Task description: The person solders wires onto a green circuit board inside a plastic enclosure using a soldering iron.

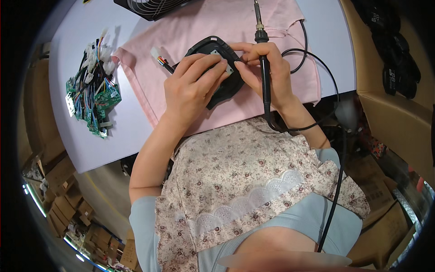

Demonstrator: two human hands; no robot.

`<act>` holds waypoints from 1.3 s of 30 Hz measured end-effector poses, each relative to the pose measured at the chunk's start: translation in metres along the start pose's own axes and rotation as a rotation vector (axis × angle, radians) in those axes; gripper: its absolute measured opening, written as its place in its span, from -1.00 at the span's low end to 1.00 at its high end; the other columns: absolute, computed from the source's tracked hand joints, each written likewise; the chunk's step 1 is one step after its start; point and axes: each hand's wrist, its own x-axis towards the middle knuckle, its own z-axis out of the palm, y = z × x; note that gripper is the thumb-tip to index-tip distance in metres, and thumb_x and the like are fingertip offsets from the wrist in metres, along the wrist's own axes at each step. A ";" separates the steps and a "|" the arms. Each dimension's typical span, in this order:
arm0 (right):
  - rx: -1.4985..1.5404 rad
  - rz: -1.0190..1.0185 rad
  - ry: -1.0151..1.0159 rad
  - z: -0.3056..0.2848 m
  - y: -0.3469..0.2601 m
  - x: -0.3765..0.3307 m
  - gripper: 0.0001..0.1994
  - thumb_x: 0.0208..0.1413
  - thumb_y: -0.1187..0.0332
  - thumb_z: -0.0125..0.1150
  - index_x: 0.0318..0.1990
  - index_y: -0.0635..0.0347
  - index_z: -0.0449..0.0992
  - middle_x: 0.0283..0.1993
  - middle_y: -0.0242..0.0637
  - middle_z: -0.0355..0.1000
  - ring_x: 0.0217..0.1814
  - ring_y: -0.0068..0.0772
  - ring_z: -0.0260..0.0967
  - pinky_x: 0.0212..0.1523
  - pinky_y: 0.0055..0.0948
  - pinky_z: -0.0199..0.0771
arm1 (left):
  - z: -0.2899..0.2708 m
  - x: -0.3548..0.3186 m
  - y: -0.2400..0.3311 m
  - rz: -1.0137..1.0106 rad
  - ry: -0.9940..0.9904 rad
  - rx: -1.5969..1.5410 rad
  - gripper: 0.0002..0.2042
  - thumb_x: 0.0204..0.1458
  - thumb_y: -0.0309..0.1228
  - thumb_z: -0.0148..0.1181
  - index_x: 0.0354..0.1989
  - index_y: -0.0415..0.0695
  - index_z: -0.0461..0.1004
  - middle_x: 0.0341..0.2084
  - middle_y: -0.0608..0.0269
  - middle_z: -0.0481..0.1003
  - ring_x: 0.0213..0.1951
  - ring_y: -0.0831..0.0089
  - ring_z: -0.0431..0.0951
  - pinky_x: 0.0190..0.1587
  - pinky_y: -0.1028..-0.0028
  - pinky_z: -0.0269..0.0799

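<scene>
On a pink cloth lies a black plastic housing, with a small part of a circuit board showing inside. My left hand reaches over it from the left, its bent fingers pressed together on the board area and hiding most of it. A soldering iron is held in my right hand, its tip pointing away from me. The thumb and fingertips of that same hand touch the housing's right edge. From the housing's left side runs a wire bundle with a white connector.
At the left of the white table is a pile of green circuit boards with wires. A black fan stands at the far edge. The iron's black cable loops at the right. Beyond, a cardboard box holds black housings.
</scene>
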 end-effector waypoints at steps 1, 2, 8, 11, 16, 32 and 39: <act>0.001 0.001 0.000 0.000 0.001 0.000 -0.67 0.23 0.68 0.37 -0.06 0.23 0.30 0.09 0.01 0.67 -0.19 -0.64 0.51 -0.11 -0.62 0.62 | -0.001 0.000 -0.001 0.008 0.006 -0.003 -0.71 -0.06 -0.39 0.57 -0.11 -0.05 0.72 -0.14 0.37 0.66 -0.08 0.28 0.66 -0.12 0.36 0.64; 0.008 0.012 -0.004 0.000 0.002 -0.001 -0.67 0.23 0.68 0.37 -0.06 0.22 0.30 0.08 0.01 0.67 -0.18 -0.64 0.52 -0.10 -0.61 0.62 | -0.002 -0.001 -0.001 0.002 -0.014 -0.005 -0.70 -0.06 -0.38 0.57 -0.10 -0.04 0.72 -0.12 0.34 0.65 -0.06 0.25 0.65 -0.09 0.34 0.64; 0.144 -0.024 0.168 0.000 0.007 0.004 -0.77 0.29 0.55 0.36 0.01 0.24 0.46 0.05 -0.16 0.71 -0.25 -0.61 0.56 -0.18 -0.56 0.60 | -0.012 -0.003 0.000 -0.045 -0.125 -0.051 -0.70 0.03 -0.34 0.52 -0.03 -0.02 0.73 -0.03 0.23 0.58 0.03 0.10 0.55 0.08 0.16 0.52; 0.208 -0.142 0.263 -0.006 0.003 0.011 -0.70 0.52 0.23 0.18 0.18 0.27 0.45 -0.03 -0.13 0.71 -0.26 -0.67 0.50 -0.20 -0.58 0.56 | -0.014 -0.002 0.002 -0.105 -0.156 -0.044 -0.72 0.08 -0.35 0.47 -0.01 0.00 0.73 -0.05 0.23 0.56 0.03 0.11 0.51 0.13 0.12 0.44; 0.169 0.094 0.200 -0.032 -0.012 0.012 -0.16 0.52 -0.38 -0.36 0.32 0.34 0.38 -0.46 -0.24 0.58 -0.47 -0.54 0.45 -0.35 -0.60 0.45 | -0.012 0.002 0.005 -0.135 -0.160 -0.033 -0.77 0.11 -0.37 0.44 -0.04 0.00 0.73 -0.11 0.26 0.54 0.01 0.12 0.49 0.12 0.11 0.39; 0.592 0.103 0.429 -0.022 -0.002 0.026 -0.81 0.42 0.43 0.34 -0.11 0.20 0.39 -0.46 -0.43 0.41 -0.57 -0.72 0.20 -0.54 -0.60 0.14 | -0.018 0.016 0.014 -0.170 -0.237 -0.025 -0.77 0.09 -0.36 0.41 -0.06 -0.01 0.72 -0.17 0.26 0.49 -0.05 0.15 0.46 0.05 0.16 0.35; 0.490 0.267 0.421 -0.016 -0.004 0.024 -0.76 0.42 0.41 0.31 -0.26 0.10 0.33 -0.49 -0.47 0.35 -0.60 -0.75 0.05 -0.57 -0.66 0.01 | -0.018 0.016 0.015 -0.195 -0.243 -0.045 -0.75 0.10 -0.36 0.42 -0.03 0.00 0.72 -0.17 0.26 0.50 -0.04 0.16 0.47 0.06 0.16 0.34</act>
